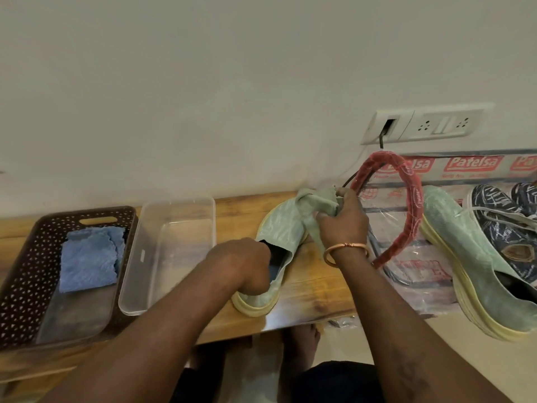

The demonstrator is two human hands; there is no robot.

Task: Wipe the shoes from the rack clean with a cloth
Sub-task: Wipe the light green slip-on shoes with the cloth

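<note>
Now centre frame: my left hand [242,267] grips shoe [280,231] at its heel opening; right hand [344,221] clutches cloth [312,203] against the toe.

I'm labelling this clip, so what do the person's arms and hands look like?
The left forearm and right forearm are bare, no sleeves or gloves in view. The right hand has a copper-coloured bangle at its wrist, and a faint dark marking shows on that forearm. The left hand wears nothing visible.

Pale green shoe [281,229] stands upright, cloth [315,205] bunched against its toe.
</note>
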